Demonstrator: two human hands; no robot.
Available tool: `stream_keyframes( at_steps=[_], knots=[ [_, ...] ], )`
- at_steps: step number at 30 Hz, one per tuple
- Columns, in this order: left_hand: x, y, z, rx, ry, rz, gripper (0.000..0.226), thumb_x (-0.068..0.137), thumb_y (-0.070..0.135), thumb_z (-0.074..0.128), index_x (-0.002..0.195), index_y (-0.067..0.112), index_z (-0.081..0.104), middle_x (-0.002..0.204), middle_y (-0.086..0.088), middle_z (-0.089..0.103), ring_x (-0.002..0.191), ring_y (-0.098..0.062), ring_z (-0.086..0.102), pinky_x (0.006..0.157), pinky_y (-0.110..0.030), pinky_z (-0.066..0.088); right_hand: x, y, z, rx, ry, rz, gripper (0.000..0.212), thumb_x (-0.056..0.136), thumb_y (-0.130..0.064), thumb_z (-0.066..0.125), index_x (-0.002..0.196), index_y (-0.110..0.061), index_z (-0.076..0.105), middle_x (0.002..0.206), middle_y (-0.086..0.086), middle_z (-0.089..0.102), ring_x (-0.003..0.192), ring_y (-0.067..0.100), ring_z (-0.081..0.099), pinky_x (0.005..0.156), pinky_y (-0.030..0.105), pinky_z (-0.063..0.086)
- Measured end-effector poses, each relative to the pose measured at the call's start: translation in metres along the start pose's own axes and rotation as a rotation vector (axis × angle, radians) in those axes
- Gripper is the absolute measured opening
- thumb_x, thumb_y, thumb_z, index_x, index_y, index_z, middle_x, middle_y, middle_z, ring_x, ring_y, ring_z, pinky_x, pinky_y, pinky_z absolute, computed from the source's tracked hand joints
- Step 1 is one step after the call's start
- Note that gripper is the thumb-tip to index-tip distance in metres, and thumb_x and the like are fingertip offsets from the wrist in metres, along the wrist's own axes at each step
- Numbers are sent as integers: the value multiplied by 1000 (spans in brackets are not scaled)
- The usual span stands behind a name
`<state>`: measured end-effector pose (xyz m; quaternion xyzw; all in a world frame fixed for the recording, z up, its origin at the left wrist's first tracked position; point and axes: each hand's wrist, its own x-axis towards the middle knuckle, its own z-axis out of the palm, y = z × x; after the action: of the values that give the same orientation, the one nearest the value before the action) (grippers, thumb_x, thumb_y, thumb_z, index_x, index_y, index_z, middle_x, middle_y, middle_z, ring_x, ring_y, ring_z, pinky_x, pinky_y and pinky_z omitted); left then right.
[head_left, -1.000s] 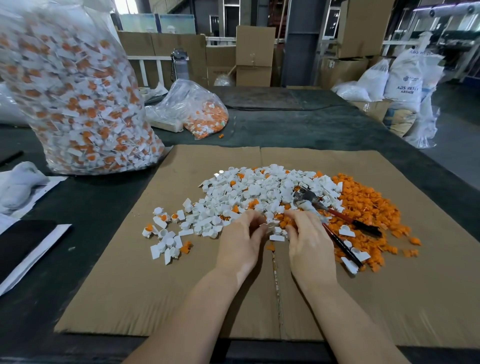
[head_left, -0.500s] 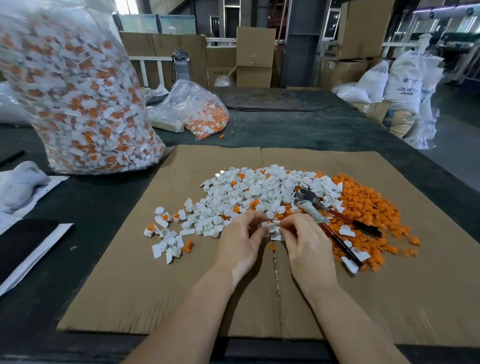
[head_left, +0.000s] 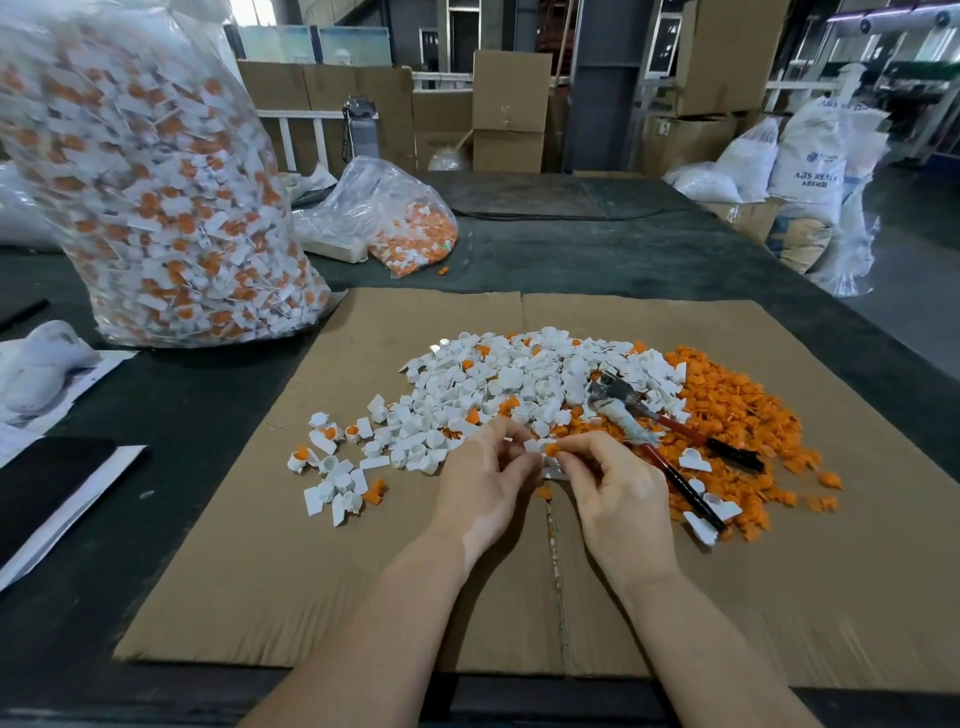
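A heap of small white plastic parts (head_left: 524, 379) lies on a flat cardboard sheet (head_left: 311, 561), with a heap of orange caps (head_left: 737, 415) to its right. Both my hands meet just in front of the white heap. My left hand (head_left: 483, 488) pinches a white part (head_left: 532, 446) at its fingertips. My right hand (head_left: 618, 493) pinches a small orange cap (head_left: 552, 450) against that white part. Red-handled pliers (head_left: 670, 431) lie across the heaps, right of my right hand.
A big clear bag of assembled white-and-orange parts (head_left: 156, 197) stands at the back left, a smaller bag (head_left: 395, 223) behind the cardboard. A dark tablet on paper (head_left: 47, 488) and a white cloth (head_left: 47, 358) lie left. Boxes and sacks (head_left: 810, 171) stand beyond the dark table.
My hands have lifted slightly off the heap and come together. My right fingers now hold an orange cap at the white part in my left fingers.
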<state>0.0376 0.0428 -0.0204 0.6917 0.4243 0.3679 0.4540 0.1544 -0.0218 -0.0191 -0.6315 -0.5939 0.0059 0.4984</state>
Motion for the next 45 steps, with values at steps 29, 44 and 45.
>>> stream_keyframes(
  at_steps=[29,44,45],
  knots=[
    [-3,-1,-2,-27,-66,9,11,89,5,59,86,16,61,69,-1,64,65,-8,61,69,-20,48,-3,4,4,-240,-72,-13,24,77,-4,72,61,-8,54,54,-1,52,53,13,41,53,22,25],
    [-3,2,-4,-70,-8,-34,13,93,11,55,94,20,65,72,-2,66,69,-10,65,73,-26,52,1,-1,-1,-87,-71,-130,29,77,-2,73,105,-7,69,86,3,63,83,16,57,75,30,50],
    [-3,2,-4,-65,-11,-31,13,93,11,55,94,21,65,72,-2,66,68,-8,65,70,-22,52,1,-1,-2,-91,-73,-138,28,78,-1,72,105,-8,70,84,3,62,82,16,57,74,29,50]
  ],
)
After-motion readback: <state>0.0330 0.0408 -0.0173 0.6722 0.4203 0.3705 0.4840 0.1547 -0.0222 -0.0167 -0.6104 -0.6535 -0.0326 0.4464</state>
